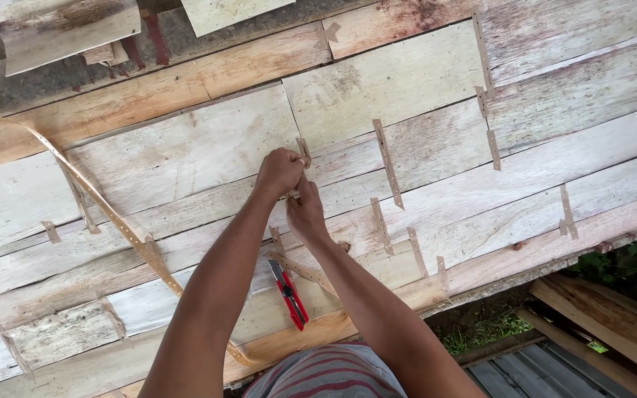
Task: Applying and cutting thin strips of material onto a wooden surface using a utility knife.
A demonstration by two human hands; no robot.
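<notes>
On veneer sheets [186, 147], tape strip [303, 150] (pinched) runs lengthwise away.

Veneer sheets [186, 155]: thin pale wood, matt, rough-grained, with grey weathering and reddish-brown stains.
Tape strips [388, 163]: tan paper, matt, perforated with small holes, stuck flat over the seams.
Loose tape ribbon [105, 210]: same tan perforated paper, limp and curling.
Utility knife [289, 293]: glossy red plastic body, smooth, with black plastic slider and a grey metal tip.
Shirt [329, 374]: soft knitted cloth, grey with red stripes, matt.
Planks [606, 313]: raw sawn wood, orange-brown, coarse.
Corrugated sheet [540, 376]: dull grey metal.
</notes>
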